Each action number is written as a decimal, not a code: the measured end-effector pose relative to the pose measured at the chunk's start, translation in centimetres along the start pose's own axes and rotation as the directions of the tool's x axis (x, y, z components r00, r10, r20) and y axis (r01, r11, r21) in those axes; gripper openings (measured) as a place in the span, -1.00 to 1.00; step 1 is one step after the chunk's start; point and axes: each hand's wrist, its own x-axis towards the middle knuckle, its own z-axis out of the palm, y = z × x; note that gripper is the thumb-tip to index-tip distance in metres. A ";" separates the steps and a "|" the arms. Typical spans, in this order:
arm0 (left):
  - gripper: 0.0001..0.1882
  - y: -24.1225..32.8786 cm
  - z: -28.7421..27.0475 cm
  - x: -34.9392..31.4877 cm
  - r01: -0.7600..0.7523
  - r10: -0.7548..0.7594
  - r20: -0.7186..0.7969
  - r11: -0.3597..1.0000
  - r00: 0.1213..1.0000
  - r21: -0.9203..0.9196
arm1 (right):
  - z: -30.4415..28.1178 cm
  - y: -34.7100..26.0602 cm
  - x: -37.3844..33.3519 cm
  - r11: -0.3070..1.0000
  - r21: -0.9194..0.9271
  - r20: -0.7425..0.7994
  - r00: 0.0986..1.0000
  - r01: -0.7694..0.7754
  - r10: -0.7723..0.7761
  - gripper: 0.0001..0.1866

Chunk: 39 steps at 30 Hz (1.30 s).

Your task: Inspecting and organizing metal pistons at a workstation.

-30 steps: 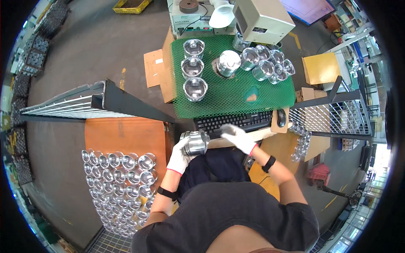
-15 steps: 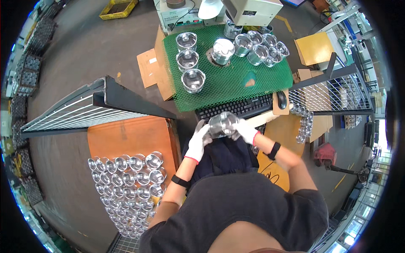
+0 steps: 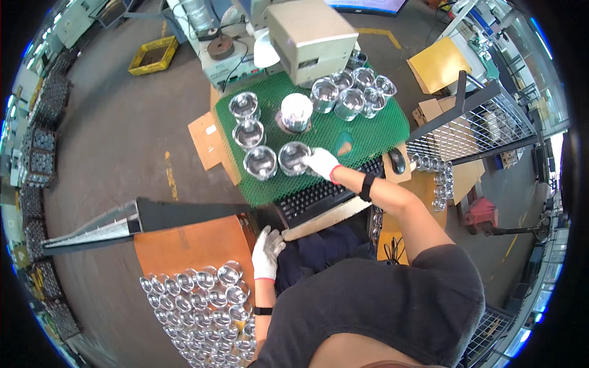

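Observation:
My right hand (image 3: pixel 323 164), in a white knit glove, grips the rim of a shiny metal piston (image 3: pixel 292 157) at the front of a green mesh mat (image 3: pixel 362 132). My left hand (image 3: pixel 267 250), gloved the same way, is low by the mat's near left corner with its fingers stretched out and nothing in it. Just left of the gripped piston stands another piston (image 3: pixel 260 163), the nearest in a short row of pistons on the mat's left side. Behind, one piston (image 3: pixel 296 111) sits with its pale crown up on a round base.
More pistons (image 3: pixel 350 103) cluster at the mat's back right, beside a beige box-shaped machine (image 3: pixel 313 40). A black keyboard (image 3: pixel 319 199) and mouse (image 3: pixel 397 161) lie before the mat. Rows of pistons (image 3: pixel 202 300) fill an orange-brown board (image 3: pixel 190 245) at left; a wire cage (image 3: pixel 472 116) stands right.
The piston that both hands held over the keyboard is now on the mat, in my right hand. My left hand has let go and drawn back down and left. The view has shifted.

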 end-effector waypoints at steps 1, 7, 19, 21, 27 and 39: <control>-0.35 -0.2 0.1 0.3 -0.001 0.001 -0.020 1.000 1.000 -0.002 | -0.4 -1.7 -1.5 0.995 0.097 0.090 0.996 0.009 -0.018 -0.69; -0.37 -0.6 2.6 2.6 0.079 -0.078 -0.032 0.996 0.996 0.030 | -12.5 -6.5 -2.4 0.562 -0.764 0.212 0.946 0.316 -0.244 -0.51; -0.27 1.9 10.1 4.1 0.018 -0.036 0.151 0.992 0.988 0.123 | -21.2 -5.5 4.4 -0.170 -0.931 0.365 0.812 0.323 -0.456 -0.90; -0.27 1.8 8.0 3.7 0.012 -0.027 0.119 0.992 0.993 0.123 | -20.0 -4.3 2.7 -0.120 -0.949 0.314 0.829 0.292 -0.464 -0.89; -0.45 0.8 2.3 0.9 0.051 -0.052 0.012 0.997 0.999 0.054 | -14.1 -0.9 -8.4 0.253 -0.929 0.119 0.865 0.270 -0.487 -0.83; -0.51 3.3 4.3 -0.8 0.027 0.032 0.333 0.985 0.942 -0.172 | 3.0 -8.2 -18.3 0.860 -0.236 0.574 0.779 0.453 -0.253 -0.66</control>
